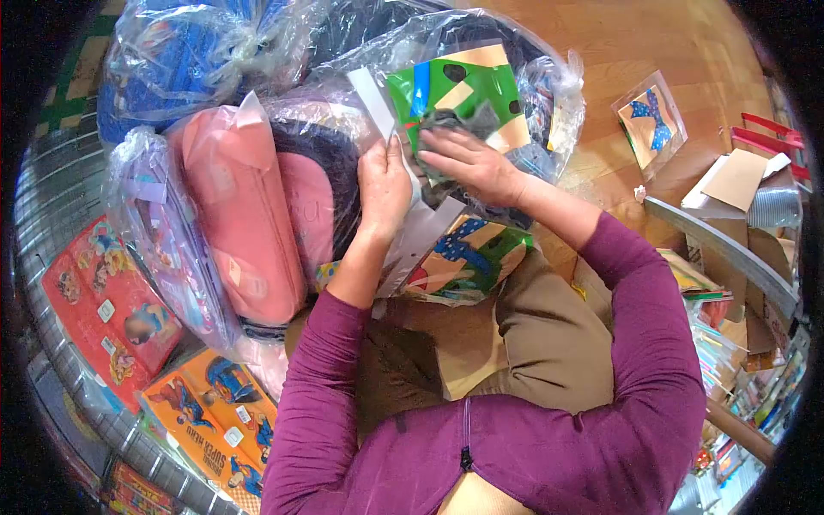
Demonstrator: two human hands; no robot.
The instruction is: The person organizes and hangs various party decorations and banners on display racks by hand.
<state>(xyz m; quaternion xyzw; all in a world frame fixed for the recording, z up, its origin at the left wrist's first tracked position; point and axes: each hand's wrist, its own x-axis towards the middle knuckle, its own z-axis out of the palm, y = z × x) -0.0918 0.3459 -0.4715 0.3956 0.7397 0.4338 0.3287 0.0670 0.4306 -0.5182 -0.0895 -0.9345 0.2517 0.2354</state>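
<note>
At the centre of the view, just toward twelve o'clock, both hands met over a clear plastic bag (481, 51) stuffed with small packets. The left hand (384, 190) had its fingers pressed together around a white flap of plastic sleeve (421, 236), thumb on top, pinching it upright. Just beside it at one o'clock, the right hand (468, 163) lay palm down with its fingers slightly spread, pressing on a green packet (455, 90) (patterned with blue and tan shapes) at the bag's mouth; whether those fingers gripped anything beneath I could not tell. A second patterned packet (468, 257) rested on the lap directly below the hands, touching the white sleeve.

At ten o'clock stood a pink pencil case (245, 215) wrapped in film, leaning against a dark-and-pink bag (322, 184). Further out at eight o'clock lay a red cartoon box (103, 309), and at seven an orange superhero box (215, 403). At two o'clock, well apart on the wooden floor (678, 51), lay a small packet with a blue bow (650, 120). Cardboard pieces (734, 180) sat at three o'clock.
</note>
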